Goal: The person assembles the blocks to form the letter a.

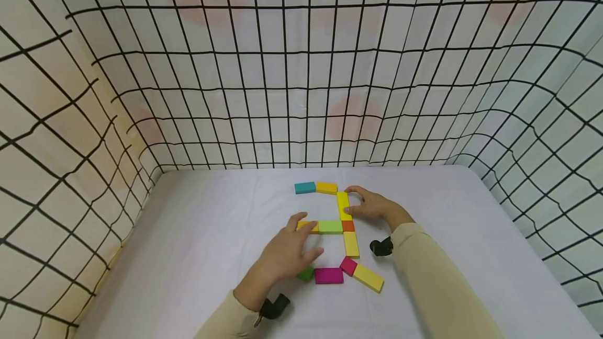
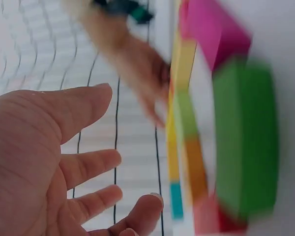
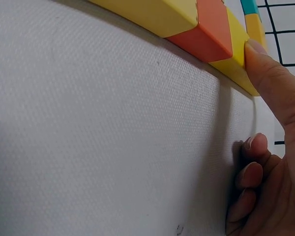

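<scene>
My right hand (image 1: 374, 207) is at a bright yellow block (image 1: 343, 202), its thumb against the block's side and its index finger at the far end. In the right wrist view the thumb presses that block and the other fingers curl beside it. A red-orange block (image 1: 348, 226) adjoins its near end, followed by a pale yellow block (image 1: 350, 245). My left hand (image 1: 285, 252) hovers, fingers spread and holding nothing, over an orange block (image 1: 301, 225) beside a light green block (image 1: 331, 227). A green block (image 1: 306, 274) is partly hidden beneath the left hand.
At the back lie a teal block (image 1: 304, 188) and an amber block (image 1: 326, 188), end to end. Nearer sit a magenta block (image 1: 328, 275), a small crimson block (image 1: 348, 266) and a slanted yellow block (image 1: 369, 278). Black wire mesh (image 1: 308, 88) surrounds the white table (image 1: 202, 224).
</scene>
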The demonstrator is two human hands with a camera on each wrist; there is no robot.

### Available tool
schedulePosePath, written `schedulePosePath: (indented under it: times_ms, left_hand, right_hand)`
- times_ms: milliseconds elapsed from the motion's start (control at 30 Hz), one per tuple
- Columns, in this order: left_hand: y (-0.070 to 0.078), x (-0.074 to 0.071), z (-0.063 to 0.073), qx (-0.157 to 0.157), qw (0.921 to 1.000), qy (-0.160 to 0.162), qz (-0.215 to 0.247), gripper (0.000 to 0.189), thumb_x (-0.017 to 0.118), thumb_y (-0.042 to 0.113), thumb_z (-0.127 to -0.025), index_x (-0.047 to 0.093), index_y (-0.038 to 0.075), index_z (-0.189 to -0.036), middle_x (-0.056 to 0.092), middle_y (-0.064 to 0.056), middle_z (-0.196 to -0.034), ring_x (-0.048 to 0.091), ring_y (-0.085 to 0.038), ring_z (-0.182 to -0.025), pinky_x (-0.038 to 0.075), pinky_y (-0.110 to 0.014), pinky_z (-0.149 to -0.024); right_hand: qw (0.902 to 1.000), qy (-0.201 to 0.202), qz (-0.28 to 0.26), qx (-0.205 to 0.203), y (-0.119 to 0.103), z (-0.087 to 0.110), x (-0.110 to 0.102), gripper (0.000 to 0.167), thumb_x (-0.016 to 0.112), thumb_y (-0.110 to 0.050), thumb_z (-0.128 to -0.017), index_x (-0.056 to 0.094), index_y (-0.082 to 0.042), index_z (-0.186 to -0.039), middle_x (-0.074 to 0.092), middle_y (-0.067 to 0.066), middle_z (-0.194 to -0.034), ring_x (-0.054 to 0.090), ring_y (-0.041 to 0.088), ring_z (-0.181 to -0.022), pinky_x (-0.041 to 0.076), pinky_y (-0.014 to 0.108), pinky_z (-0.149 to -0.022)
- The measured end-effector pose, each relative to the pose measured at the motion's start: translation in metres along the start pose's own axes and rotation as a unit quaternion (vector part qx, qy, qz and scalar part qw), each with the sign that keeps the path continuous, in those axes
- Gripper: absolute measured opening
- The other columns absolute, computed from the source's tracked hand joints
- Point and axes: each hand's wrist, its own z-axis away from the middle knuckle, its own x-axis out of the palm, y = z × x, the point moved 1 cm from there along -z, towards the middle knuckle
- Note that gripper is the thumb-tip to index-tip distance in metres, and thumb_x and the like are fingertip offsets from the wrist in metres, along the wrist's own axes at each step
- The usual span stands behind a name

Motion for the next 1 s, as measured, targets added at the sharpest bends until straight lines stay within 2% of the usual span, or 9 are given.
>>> schedulePosePath:
  times_ms: [167,333,467,600,800,900,1000]
  left_hand:
    - [-0.036,-0.020,-0.001,-0.033,0.9979,0.052,0.022,0.059,0.066,0.041,-0.098,0.053,0.014,-0.148,0.038,-0.013,-0.161,0.055,-0.040,-0.129,0.050,-0.053,-0.105]
    - [-0.070,-0.032,-0.004,-0.085,0.9924,0.088,-0.011,0.059,0.065,0.042,-0.098,0.053,0.014,-0.148,0.043,-0.013,-0.158,0.049,-0.044,-0.131,0.046,-0.060,-0.105]
    - [-0.087,-0.038,-0.003,-0.121,0.9875,0.098,-0.027,0.060,0.067,0.042,-0.097,0.053,0.014,-0.148,0.044,-0.015,-0.158,0.046,-0.047,-0.135,0.044,-0.065,-0.103]
    - [-0.091,-0.036,-0.002,-0.120,0.9899,0.073,-0.021,0.061,0.066,0.042,-0.097,0.053,0.013,-0.148,0.043,-0.016,-0.158,0.045,-0.049,-0.136,0.043,-0.067,-0.104]
    - [-0.082,-0.031,-0.006,-0.107,0.9927,0.055,-0.005,0.061,0.067,0.043,-0.096,0.053,0.014,-0.148,0.043,-0.014,-0.159,0.045,-0.047,-0.136,0.041,-0.067,-0.105]
    - [-0.076,-0.033,-0.012,-0.101,0.9942,0.037,0.002,0.061,0.066,0.044,-0.097,0.052,0.016,-0.149,0.043,-0.012,-0.160,0.044,-0.045,-0.138,0.040,-0.066,-0.107]
    - [-0.068,-0.037,-0.023,-0.080,0.9967,0.015,0.001,0.060,0.064,0.045,-0.098,0.052,0.017,-0.150,0.042,-0.010,-0.160,0.043,-0.043,-0.140,0.038,-0.065,-0.110]
  right_hand:
    - [1.0000,-0.002,-0.001,0.000,0.000,-0.001,0.000,0.074,0.068,-0.052,-0.092,0.035,-0.031,-0.155,0.031,0.023,-0.164,0.036,0.046,-0.143,0.028,0.069,-0.117]
    - [0.9999,-0.001,-0.012,-0.005,0.000,-0.001,0.000,0.076,0.069,-0.052,-0.092,0.035,-0.030,-0.155,0.029,0.024,-0.164,0.035,0.047,-0.144,0.027,0.069,-0.117]
    - [0.9997,-0.001,-0.021,-0.010,0.001,-0.001,0.001,0.075,0.069,-0.052,-0.092,0.035,-0.029,-0.155,0.028,0.023,-0.165,0.035,0.045,-0.144,0.026,0.068,-0.118]
    - [0.9997,0.000,-0.022,-0.010,0.001,-0.002,0.000,0.078,0.070,-0.054,-0.091,0.033,-0.029,-0.156,0.028,0.025,-0.165,0.034,0.046,-0.145,0.026,0.069,-0.118]
    - [0.9993,0.002,-0.033,-0.015,0.002,-0.001,0.000,0.080,0.070,-0.054,-0.090,0.033,-0.029,-0.156,0.031,0.027,-0.163,0.038,0.045,-0.141,0.028,0.069,-0.117]
    - [0.9993,0.004,-0.035,-0.016,0.001,-0.001,0.001,0.078,0.070,-0.053,-0.091,0.034,-0.029,-0.155,0.033,0.027,-0.161,0.040,0.045,-0.139,0.029,0.069,-0.116]
    - [0.9994,0.008,-0.030,-0.012,0.000,-0.001,0.002,0.077,0.071,-0.053,-0.091,0.035,-0.029,-0.154,0.035,0.028,-0.160,0.042,0.045,-0.138,0.031,0.069,-0.115]
